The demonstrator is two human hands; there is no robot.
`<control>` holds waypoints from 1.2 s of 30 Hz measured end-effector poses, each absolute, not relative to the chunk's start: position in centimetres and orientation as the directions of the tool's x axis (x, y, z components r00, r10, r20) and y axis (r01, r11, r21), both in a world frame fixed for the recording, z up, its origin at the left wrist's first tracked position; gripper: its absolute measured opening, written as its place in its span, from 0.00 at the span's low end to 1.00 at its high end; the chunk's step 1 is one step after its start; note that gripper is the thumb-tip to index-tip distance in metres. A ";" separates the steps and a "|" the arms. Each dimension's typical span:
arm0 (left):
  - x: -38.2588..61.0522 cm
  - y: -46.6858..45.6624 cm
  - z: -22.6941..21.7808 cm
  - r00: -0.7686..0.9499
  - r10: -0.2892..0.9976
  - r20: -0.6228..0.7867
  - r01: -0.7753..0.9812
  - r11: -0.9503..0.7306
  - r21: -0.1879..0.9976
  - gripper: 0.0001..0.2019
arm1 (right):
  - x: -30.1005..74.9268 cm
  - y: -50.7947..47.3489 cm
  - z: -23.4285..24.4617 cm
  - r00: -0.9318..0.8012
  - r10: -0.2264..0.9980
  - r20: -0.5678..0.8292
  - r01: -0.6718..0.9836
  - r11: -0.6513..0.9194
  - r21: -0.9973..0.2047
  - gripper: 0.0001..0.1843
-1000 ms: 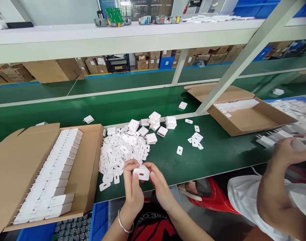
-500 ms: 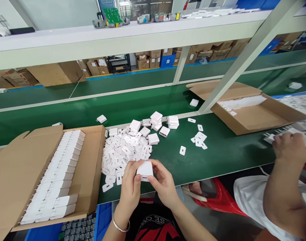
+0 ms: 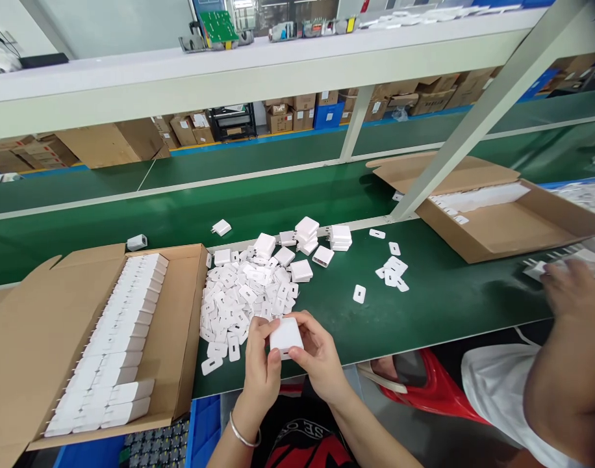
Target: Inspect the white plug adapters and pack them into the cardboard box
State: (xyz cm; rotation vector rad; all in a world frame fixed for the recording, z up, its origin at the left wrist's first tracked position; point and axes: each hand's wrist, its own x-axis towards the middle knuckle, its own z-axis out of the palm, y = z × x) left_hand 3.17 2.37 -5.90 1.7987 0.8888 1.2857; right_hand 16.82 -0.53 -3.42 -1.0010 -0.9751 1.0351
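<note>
Both my hands hold one white charger block just above the near edge of the green bench. My left hand grips its left side and underside, with a metal bangle on that wrist. My right hand pinches its right side. Right behind the hands lies a heap of small white faceplates, with several more white charger blocks at its far edge. An open cardboard box at my left holds neat rows of white chargers.
A co-worker's hand and arm work at the right beside a second cardboard box. Loose faceplates lie mid-bench. Stray chargers sit on the green conveyor behind. A slanted shelf post crosses the right side. A blue bin is below.
I have turned the charger in my hands so its red port no longer faces up. Chargers on the conveyor have drifted right. The co-worker's hand has shifted on the bench.
</note>
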 end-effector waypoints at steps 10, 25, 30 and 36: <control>1.8 2.1 -4.9 0.392 0.907 0.152 0.104 -0.208 0.973 0.28 | 18.4 -1.4 -4.5 0.122 0.851 0.511 0.389 0.433 -0.814 0.29; -16.7 6.8 -3.6 -0.087 0.971 0.224 0.815 -0.060 0.576 0.26 | 14.1 -0.2 -10.6 -0.019 0.931 0.364 0.814 0.226 -0.535 0.29; -21.9 8.4 -5.3 0.076 0.960 0.269 0.944 -0.156 0.290 0.24 | 14.2 -0.1 -10.9 -0.011 0.948 0.318 0.860 0.171 -0.481 0.31; -22.3 7.3 -6.8 0.066 0.997 0.044 0.992 -0.061 -0.115 0.22 | 14.4 -0.6 -11.1 -0.026 0.927 0.374 0.835 0.226 -0.502 0.24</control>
